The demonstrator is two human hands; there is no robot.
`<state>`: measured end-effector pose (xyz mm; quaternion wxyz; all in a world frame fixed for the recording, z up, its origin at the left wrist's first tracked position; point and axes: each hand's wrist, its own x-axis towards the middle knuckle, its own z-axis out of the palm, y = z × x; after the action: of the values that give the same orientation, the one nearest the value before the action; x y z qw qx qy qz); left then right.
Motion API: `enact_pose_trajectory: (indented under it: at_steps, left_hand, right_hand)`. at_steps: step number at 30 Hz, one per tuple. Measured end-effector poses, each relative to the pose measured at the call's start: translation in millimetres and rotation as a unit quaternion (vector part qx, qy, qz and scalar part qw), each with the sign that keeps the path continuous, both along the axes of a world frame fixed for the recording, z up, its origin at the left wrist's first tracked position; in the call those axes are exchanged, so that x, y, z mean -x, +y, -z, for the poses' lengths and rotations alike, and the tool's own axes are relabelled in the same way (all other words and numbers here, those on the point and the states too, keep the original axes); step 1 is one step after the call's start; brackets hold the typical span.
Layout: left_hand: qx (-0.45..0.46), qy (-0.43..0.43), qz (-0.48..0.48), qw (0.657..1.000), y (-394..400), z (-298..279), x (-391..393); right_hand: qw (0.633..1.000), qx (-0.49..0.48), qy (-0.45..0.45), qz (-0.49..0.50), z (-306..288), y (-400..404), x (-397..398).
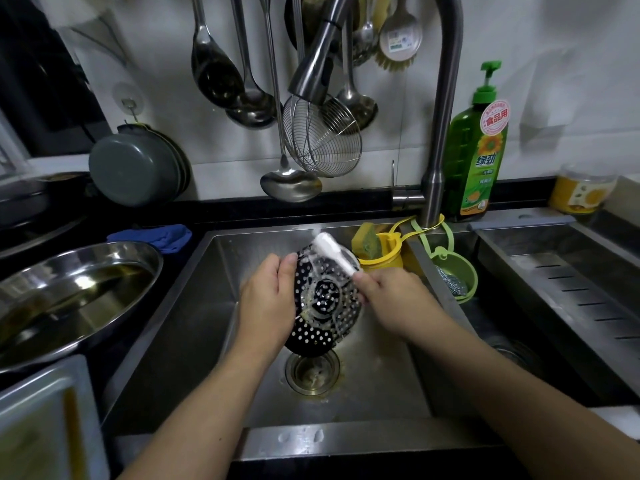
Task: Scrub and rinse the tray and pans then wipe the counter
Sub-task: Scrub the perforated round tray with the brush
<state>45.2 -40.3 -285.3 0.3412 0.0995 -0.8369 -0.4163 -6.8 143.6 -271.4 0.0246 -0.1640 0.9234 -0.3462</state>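
A round black perforated tray, soapy on its face, stands tilted on edge over the drain of the steel sink. My left hand grips its left rim. My right hand holds a white brush whose head lies against the tray's upper edge. A steel pan holding oily water sits on the counter to the left.
The faucet arches over the sink; no stream of water shows. A green soap bottle stands behind it. Yellow and green holders with a sponge and steel wool hang on the divider. A blue cloth lies at the back left. Ladles and strainers hang on the wall.
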Motion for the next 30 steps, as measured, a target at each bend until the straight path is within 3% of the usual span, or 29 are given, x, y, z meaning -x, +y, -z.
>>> enact_pose_trajectory:
  at_steps: [3,8,11,14,19,23,27,30]
  left_hand:
    - [0.057,-0.002,-0.001,0.998,-1,-2,-2]
    - [0.118,-0.020,0.012,0.993,1,-1,-1]
    - [0.137,-0.021,0.008,0.990,-2,-1,-3]
    - [0.104,-0.007,-0.007,0.995,-4,-1,-2]
    - [0.009,-0.009,-0.021,1.000,4,-2,1]
    - [-0.059,0.005,-0.053,0.997,-7,-2,3]
    - [-0.075,0.019,-0.062,0.995,-12,-2,4]
    - [-0.092,0.022,-0.060,0.994,-10,-3,3]
  right_hand:
    - [0.998,0.009,-0.015,0.055,0,10,10]
    - [0.999,0.026,-0.012,-0.026,0,1,-4]
    - [0.999,-0.013,-0.024,0.041,1,9,8]
    - [0.997,-0.019,-0.036,0.073,3,13,12]
    - [0.999,0.004,0.002,-0.039,-1,-1,-7]
    - [0.999,-0.026,-0.007,0.034,4,8,7]
    - [0.998,-0.050,-0.009,-0.037,6,2,-4]
    - [0.998,-0.059,-0.013,0.018,7,5,8]
